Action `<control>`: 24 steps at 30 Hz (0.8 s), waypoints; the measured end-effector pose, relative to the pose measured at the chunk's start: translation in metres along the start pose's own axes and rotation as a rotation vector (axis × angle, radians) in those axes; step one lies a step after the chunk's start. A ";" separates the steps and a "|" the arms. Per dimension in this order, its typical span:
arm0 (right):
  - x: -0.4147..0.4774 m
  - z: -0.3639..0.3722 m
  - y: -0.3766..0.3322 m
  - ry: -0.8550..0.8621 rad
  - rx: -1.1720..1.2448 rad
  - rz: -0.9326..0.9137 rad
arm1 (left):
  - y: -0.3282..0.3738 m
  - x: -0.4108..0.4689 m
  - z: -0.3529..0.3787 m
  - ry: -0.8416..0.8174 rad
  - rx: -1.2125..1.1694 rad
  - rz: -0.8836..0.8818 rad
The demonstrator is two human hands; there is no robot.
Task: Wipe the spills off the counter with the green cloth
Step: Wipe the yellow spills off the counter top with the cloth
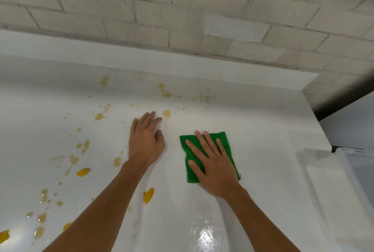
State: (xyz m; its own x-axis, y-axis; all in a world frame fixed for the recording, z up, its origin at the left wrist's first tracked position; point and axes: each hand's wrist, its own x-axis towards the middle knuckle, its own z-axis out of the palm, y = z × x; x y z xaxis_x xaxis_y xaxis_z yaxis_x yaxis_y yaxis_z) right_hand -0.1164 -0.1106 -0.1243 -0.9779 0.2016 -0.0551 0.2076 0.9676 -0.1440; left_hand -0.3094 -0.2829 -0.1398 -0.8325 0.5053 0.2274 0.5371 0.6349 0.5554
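Observation:
A folded green cloth (224, 142) lies flat on the white counter (273, 130), right of centre. My right hand (212, 162) presses down on it with straight, spread fingers. My left hand (144, 140) rests flat on the bare counter just left of the cloth, fingers straight and pointing toward the wall. Yellow-brown spills (166, 113) dot the counter beyond and left of my left hand. Thicker orange blobs (148, 195) lie between my forearms and at the near left (83, 171).
A white upstand (182, 65) runs along the back of the counter under a pale brick wall (182, 8). The counter's right edge (321, 128) drops off toward a dark gap. A clear plastic container (352, 162) stands at the right. A wet glossy patch (204, 233) shines near me.

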 end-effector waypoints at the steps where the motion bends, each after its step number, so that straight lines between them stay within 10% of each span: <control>1: 0.002 -0.002 0.011 0.003 0.001 0.067 | -0.001 0.005 0.001 -0.008 -0.010 0.006; 6: 0.062 -0.003 0.014 0.067 0.032 0.330 | 0.002 0.020 0.004 -0.028 0.020 -0.006; 13: 0.040 -0.004 0.016 -0.001 -0.005 -0.090 | 0.003 0.016 0.004 -0.044 0.122 -0.011; 24: 0.099 -0.008 0.032 0.028 0.035 0.185 | 0.006 0.017 0.006 -0.018 0.149 -0.025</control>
State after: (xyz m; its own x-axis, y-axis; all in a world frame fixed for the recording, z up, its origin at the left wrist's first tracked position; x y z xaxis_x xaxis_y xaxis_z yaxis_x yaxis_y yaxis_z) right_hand -0.2065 -0.0586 -0.1269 -0.9234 0.3799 -0.0559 0.3837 0.9079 -0.1686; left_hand -0.3196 -0.2669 -0.1377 -0.8437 0.4982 0.1999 0.5320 0.7263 0.4352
